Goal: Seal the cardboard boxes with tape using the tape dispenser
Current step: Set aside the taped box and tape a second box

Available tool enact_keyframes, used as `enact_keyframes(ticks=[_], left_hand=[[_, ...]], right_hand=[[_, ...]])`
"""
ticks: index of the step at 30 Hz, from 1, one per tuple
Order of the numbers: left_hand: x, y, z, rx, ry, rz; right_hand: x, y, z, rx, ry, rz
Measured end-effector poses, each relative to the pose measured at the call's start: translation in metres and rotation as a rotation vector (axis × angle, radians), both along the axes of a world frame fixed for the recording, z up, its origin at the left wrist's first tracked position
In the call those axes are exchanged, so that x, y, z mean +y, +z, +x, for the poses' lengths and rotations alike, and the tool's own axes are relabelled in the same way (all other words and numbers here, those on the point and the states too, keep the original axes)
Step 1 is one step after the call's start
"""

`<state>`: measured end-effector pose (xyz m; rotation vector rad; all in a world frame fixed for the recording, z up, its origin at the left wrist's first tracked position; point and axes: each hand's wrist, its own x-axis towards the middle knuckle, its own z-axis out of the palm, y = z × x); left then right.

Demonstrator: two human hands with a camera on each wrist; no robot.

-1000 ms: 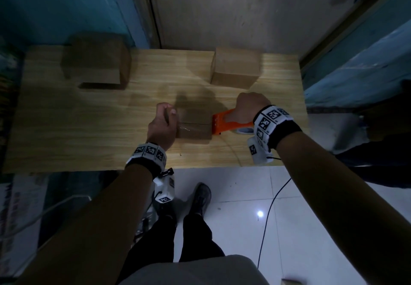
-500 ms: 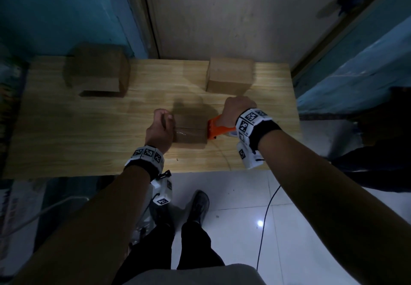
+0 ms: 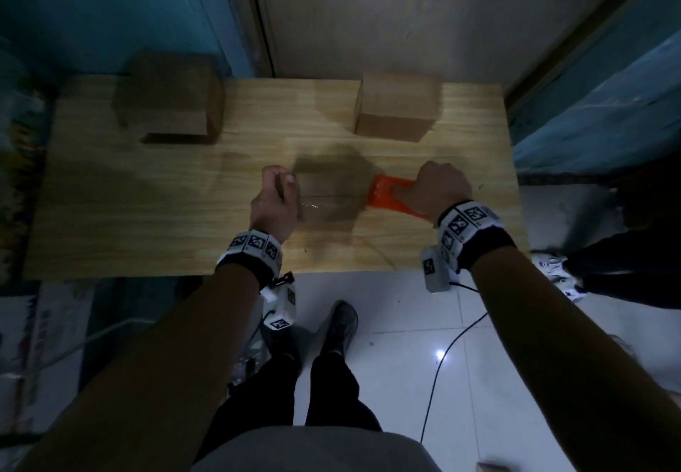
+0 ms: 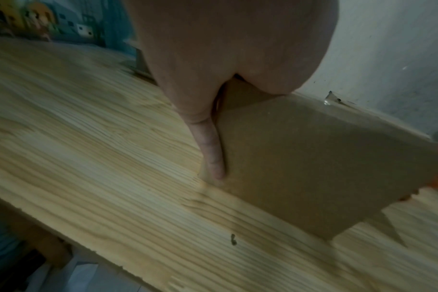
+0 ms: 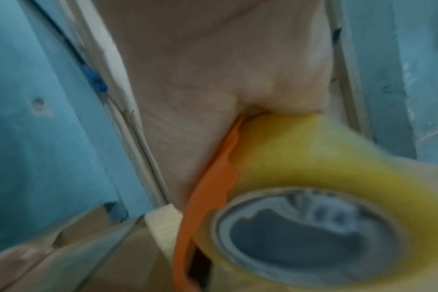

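A small cardboard box [image 3: 328,195] sits mid-table between my hands, its flaps down with the seam showing across the top. My left hand [image 3: 274,199] grips the box's left end, thumb over the top edge and a finger [image 4: 213,150] down its side wall [image 4: 325,162]. My right hand [image 3: 435,191] holds the orange tape dispenser [image 3: 387,197], whose front end meets the box's right edge. In the right wrist view the yellowish tape roll [image 5: 313,177] fills the orange dispenser frame [image 5: 208,189], with the box [image 5: 75,262] just below it.
Two more cardboard boxes stand at the back of the wooden table [image 3: 147,213]: a darker box [image 3: 169,99] at the left and a lighter box [image 3: 398,106] right of centre. A wall rises behind. A black cable [image 3: 442,357] trails on the tiled floor.
The view has shifted a little. Both hands stay on the box and the dispenser, which remains at the box's right edge; the right hand sits slightly further right.
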<state>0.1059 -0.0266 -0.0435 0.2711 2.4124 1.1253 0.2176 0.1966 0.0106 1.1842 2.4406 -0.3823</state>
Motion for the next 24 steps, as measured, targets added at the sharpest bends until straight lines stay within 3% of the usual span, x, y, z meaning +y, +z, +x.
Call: enact_keyframes(ticks=[10, 14, 20, 22, 24], left_hand=[[-0.001, -0.001, -0.001, -0.023, -0.005, -0.002], [-0.003, 0.000, -0.002, -0.037, 0.000, 0.013], [-0.005, 0.001, -0.001, -0.017, -0.006, 0.030], [-0.006, 0.000, 0.000, -0.019, -0.010, 0.044], [-0.006, -0.001, 0.001, -0.015, -0.012, 0.054]], right_hand=[[-0.005, -0.023, 0.021, 0.235, -0.056, -0.042], [-0.016, -0.032, 0.029, 0.311, 0.079, -0.041], [-0.025, -0.075, 0.036, 0.095, 0.271, -0.024], [-0.026, -0.074, 0.035, 0.116, 0.248, -0.016], [-0.028, -0.067, 0.034, 0.260, 0.159, 0.007]])
